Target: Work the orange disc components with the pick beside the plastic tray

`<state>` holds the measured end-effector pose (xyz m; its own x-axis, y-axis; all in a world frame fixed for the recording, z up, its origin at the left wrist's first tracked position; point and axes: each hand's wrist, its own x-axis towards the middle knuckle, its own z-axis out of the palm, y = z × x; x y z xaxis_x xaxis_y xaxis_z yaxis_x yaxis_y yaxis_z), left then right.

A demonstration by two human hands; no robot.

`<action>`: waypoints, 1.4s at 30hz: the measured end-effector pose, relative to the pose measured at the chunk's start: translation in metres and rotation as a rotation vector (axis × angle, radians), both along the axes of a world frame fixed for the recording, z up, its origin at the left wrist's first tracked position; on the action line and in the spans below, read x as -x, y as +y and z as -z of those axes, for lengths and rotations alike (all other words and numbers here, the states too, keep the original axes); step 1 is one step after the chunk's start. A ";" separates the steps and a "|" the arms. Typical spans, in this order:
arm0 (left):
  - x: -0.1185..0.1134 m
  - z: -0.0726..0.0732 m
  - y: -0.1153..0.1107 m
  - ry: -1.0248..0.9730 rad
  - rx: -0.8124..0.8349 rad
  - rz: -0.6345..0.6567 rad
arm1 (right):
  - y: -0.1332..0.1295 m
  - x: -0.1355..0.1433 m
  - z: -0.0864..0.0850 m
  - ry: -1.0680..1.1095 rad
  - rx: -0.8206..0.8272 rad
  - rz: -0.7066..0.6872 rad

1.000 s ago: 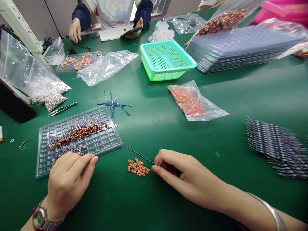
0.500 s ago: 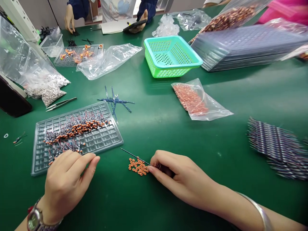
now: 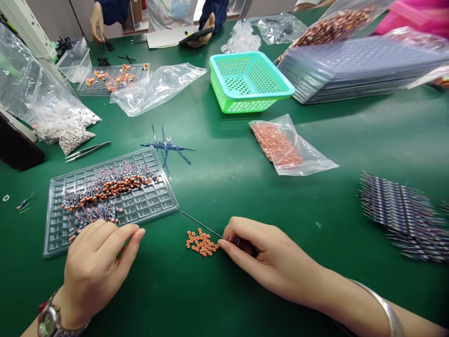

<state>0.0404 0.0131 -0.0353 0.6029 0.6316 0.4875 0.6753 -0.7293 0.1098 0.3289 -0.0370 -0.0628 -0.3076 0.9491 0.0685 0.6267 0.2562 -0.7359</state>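
Observation:
Between the thumb and forefinger of my right hand is a thin dark strip, its free end pointing up and left. A few reddish wires show by the curled fingers. Just under the strip lies a small heap of orange rings. My left hand is closed, thumb against the bent forefinger, at the front edge of a clear compartment tray; whatever it pinches, if anything, is hidden. In that tray lie many small wired parts with orange tips.
Behind the tray are blue strips and tweezers. A bag of orange rings, a green basket and stacked trays stand farther back. Wired strips lie at right. Across the table a person's hand holds something dark.
My right hand has shifted slightly, and the strip's free end has moved a little right and up, off the rings. My left hand is nearly still. The other person's hand has lifted a dark piece.

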 end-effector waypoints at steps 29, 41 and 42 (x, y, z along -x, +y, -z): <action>-0.004 -0.001 -0.005 -0.036 0.003 0.047 | -0.007 0.004 0.008 0.045 -0.090 0.030; -0.004 -0.001 -0.006 -0.043 0.026 0.056 | -0.002 -0.002 0.006 0.065 -0.063 -0.064; -0.005 -0.001 -0.006 -0.042 0.027 0.056 | -0.002 -0.002 0.006 0.065 -0.061 -0.067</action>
<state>0.0452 0.0074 -0.0346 0.6173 0.6103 0.4965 0.6276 -0.7625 0.1570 0.3306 -0.0391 -0.0693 -0.3632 0.9200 0.1474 0.5584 0.3415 -0.7560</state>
